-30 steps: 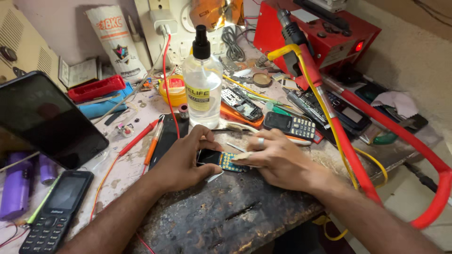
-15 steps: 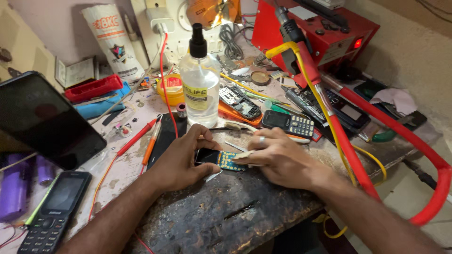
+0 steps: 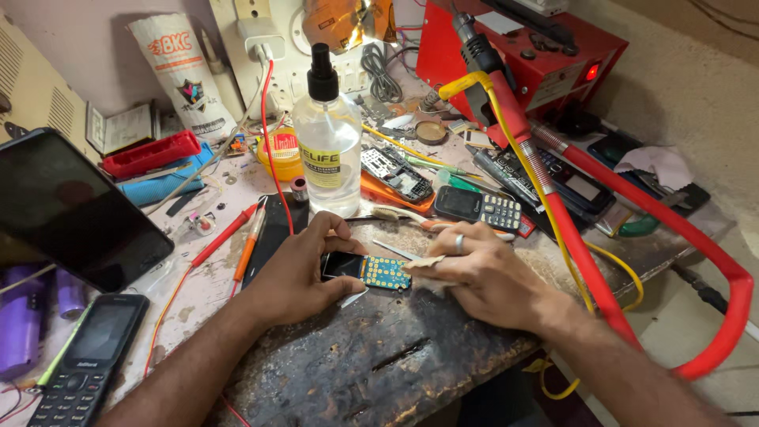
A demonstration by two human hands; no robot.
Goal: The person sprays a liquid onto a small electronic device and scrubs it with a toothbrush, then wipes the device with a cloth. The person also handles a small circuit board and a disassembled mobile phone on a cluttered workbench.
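Observation:
A small opened phone circuit board point(image 3: 371, 271), with a dark screen and a blue keypad area of gold contacts, lies on the dark worn bench point(image 3: 356, 356). My left hand point(image 3: 296, 273) grips its screen end between thumb and fingers. My right hand point(image 3: 482, 273), with a ring on one finger, rests at the board's right end and pinches a small pale scrap point(image 3: 423, 261) against it, with thin metal tweezers point(image 3: 395, 251) lying under the fingers.
A clear spray bottle point(image 3: 326, 146) stands just behind the hands. A keypad phone point(image 3: 478, 207) and a bare board point(image 3: 395, 174) lie behind the right hand. A red hose point(image 3: 632, 237) loops right. A dark tablet point(image 3: 71, 209) and black phone point(image 3: 83, 360) are left.
Both hands stay on the board. My left thumb has shifted slightly and the view has moved a little closer; nothing was picked up or let go.

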